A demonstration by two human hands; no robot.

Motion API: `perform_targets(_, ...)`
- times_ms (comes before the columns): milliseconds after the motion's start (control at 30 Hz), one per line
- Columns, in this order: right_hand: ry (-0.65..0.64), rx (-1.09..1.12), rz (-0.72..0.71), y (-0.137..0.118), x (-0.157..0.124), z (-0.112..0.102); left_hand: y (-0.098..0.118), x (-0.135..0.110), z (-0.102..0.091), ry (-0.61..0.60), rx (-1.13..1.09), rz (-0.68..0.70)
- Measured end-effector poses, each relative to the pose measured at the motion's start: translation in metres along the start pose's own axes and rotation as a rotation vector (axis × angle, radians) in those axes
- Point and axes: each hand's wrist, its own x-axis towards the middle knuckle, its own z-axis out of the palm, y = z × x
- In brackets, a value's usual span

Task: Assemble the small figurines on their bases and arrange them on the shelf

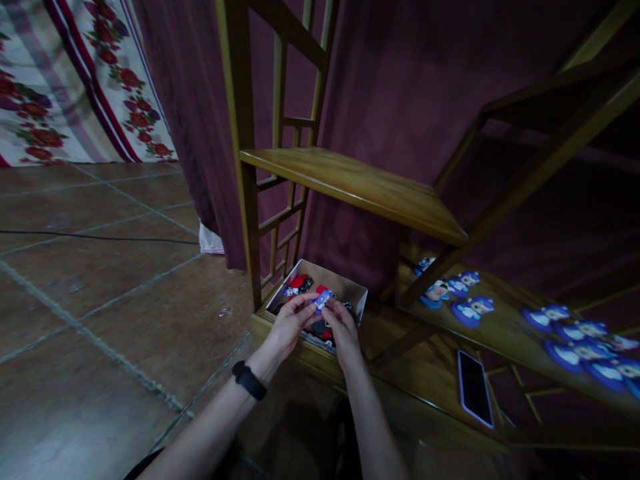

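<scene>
Between the fingertips of both hands is a small blue-and-white figurine [323,301], held above an open white box [345,285]. My left hand [291,321] pinches it from the left, with a dark band on that wrist. My right hand [341,325] grips its right side, fingers closed. Inside the box lie several small red, black and blue items [300,283], partly covered by my hands; their exact kind is hard to make out. The box rests on the low wooden shelf at its left end.
Several blue-based figurines [473,310] stand on a wooden shelf to the right. A phone [475,388] lies on the lower board. Above the box juts a wooden shelf board [350,183]. A dark cable [100,236] crosses the tiled floor at left, near a purple curtain [185,100].
</scene>
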Motion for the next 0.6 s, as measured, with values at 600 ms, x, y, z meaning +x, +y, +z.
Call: perform_targets(600,0.01,-0.001,0.004,-0.011,0.0,-0.001,0.004,-0.004,0.001,-0.061,0.077,0.106)
